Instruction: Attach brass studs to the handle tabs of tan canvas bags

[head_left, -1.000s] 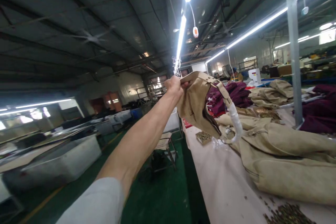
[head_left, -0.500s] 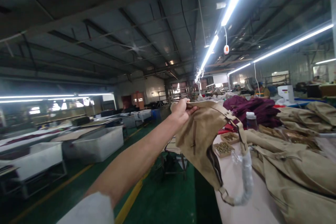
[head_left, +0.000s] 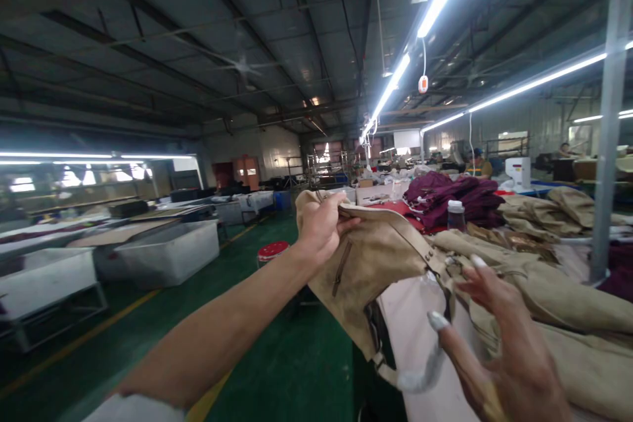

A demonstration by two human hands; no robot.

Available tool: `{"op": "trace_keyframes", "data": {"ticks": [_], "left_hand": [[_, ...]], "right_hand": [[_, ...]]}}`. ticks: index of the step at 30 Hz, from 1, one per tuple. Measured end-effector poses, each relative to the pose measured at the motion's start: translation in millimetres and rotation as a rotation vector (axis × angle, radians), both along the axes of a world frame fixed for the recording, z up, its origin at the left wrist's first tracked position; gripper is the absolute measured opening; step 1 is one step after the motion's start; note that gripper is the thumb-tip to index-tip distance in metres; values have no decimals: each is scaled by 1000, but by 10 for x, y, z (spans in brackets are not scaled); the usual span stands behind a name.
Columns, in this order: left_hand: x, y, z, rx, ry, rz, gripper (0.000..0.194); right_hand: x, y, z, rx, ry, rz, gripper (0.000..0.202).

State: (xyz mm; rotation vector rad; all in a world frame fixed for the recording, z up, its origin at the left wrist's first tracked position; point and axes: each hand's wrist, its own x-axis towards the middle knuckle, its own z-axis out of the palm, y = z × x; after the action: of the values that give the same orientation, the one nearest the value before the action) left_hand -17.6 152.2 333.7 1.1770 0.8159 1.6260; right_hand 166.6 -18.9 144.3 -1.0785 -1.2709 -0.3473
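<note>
Out at arm's length, my left hand (head_left: pixel 321 227) is closed on the top edge of a tan handbag (head_left: pixel 368 254). The bag hangs tilted, with a zip on its side facing me. Its strap (head_left: pixel 418 376), partly wrapped in clear plastic, dangles over the table's near edge. My right hand (head_left: pixel 504 343) is at the lower right, fingers spread, thumb and forefinger on either side of the strap's upper end. It appears not to touch the bag, though motion blurs it somewhat.
A pale table (head_left: pixel 408 316) carries more tan bags (head_left: pixel 554 277), a pile of purple fabric (head_left: pixel 450 201) and a bottle (head_left: pixel 455 216). A metal post (head_left: pixel 606 125) rises at the right. On the left are a red stool (head_left: pixel 273 250) and white bins (head_left: pixel 168 254). A person (head_left: pixel 479 165) sits far back.
My right hand has come into view at the lower right, opened toward the strap. The bag in my left hand has shifted left and tilted, and the view has turned slightly right.
</note>
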Motion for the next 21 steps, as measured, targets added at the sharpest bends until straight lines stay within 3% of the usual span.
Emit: {"op": "trace_keyframes", "data": {"ticks": [4, 9, 12, 15, 18, 20, 21], "left_hand": [[-165, -169, -78, -79, 63, 1, 16], [-565, -250, -249, -215, 112, -36, 14], [-811, -287, -493, -333, 118, -80, 15], [-1044, -398, -825, -370, 84, -80, 20], [-1227, -663, -1153, -256, 86, -4, 30], [-1287, -919, -1346, -49, 105, 179, 36], [-1292, -1059, -1440, 99, 115, 331, 39]], "right_hand": [[-135, 144, 208, 67, -87, 78, 43], [-26, 95, 197, -14, -30, 181, 31], [71, 94, 210, -60, -79, 249, 26], [51, 63, 254, -75, -152, 316, 22], [-133, 2, 296, -71, -223, 402, 25], [-332, -16, 311, -70, -250, 472, 29], [-448, -9, 312, -76, -262, 500, 30]]}}
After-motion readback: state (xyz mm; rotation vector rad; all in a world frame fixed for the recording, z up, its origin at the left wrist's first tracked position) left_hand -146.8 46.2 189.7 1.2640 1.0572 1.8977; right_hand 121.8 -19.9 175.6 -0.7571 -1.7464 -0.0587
